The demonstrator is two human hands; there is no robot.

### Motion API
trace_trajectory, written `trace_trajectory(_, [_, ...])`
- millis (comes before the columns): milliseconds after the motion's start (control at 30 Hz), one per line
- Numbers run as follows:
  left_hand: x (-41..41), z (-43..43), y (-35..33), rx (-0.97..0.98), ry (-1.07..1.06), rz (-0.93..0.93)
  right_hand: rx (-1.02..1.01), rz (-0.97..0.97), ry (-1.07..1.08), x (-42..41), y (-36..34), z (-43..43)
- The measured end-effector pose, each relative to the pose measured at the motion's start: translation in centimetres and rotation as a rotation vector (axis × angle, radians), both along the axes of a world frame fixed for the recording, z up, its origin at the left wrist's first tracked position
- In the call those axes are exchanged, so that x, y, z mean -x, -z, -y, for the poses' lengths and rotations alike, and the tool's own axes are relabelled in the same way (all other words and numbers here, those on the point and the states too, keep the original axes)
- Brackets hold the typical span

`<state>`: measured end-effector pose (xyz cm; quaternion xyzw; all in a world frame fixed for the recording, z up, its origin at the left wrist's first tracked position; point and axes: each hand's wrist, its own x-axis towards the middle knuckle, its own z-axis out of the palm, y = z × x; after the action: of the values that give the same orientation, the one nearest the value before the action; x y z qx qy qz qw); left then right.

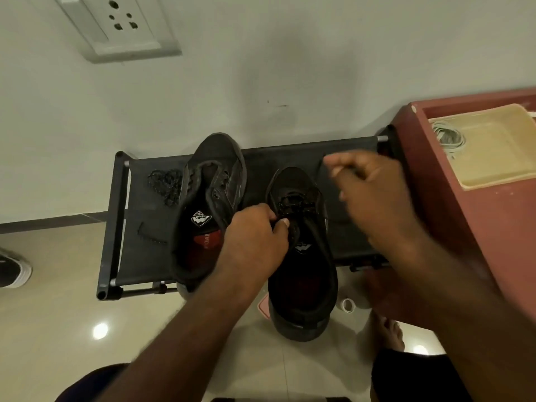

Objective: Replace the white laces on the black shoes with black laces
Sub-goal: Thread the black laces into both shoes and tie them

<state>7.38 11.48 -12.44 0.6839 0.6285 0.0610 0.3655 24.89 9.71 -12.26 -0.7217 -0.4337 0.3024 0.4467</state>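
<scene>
Head cam, looking straight down. Got the left hand (pixel 255 236) curled tight, thumb and fingertips pinching the black lace (pixel 293 203) right at the crossings on the throat of the right shoe (pixel 301 285). Got the right hand (pixel 374 195) lifted up and off to the side of that shoe, badly blurred, fingers curled in loosely. Can't tell whether holding a lace end or nothing at all.

Spotted the left shoe (pixel 211 181) just left of the left hand, tilted on the rack (pixel 290 152), eyelets bare. Further left of that hand, a spare black lace (pixel 165 182) dumped in a heap. Way out past the right hand, white laces (pixel 448 137) parked in a tray (pixel 493 169), so already out of both shoes by the look of it.

Guessing mid-threading on the right shoe, only the toe-end rows done. Next up, probably: find the free end, poke it through the next open eyelet, pull snug while keeping the left pinch firm to avoid slack. Then same again for the left shoe.
</scene>
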Motion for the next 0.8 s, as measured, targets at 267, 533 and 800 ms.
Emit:
trace_trajectory(267, [-0.3,-0.7,0.7,0.11,-0.041,0.101,0.283,0.193,-0.312,0.9,2.4,0.0])
trace_trajectory(533, [0.1,-1.0,0.2,0.232,-0.075,0.219,0.289,0.214,-0.364,1.5,2.9,-0.2])
trace_trajectory(800, [-0.2,-1.0,0.2,0.303,-0.09,0.243,0.28,0.208,-0.352,1.4,3.4,-0.3])
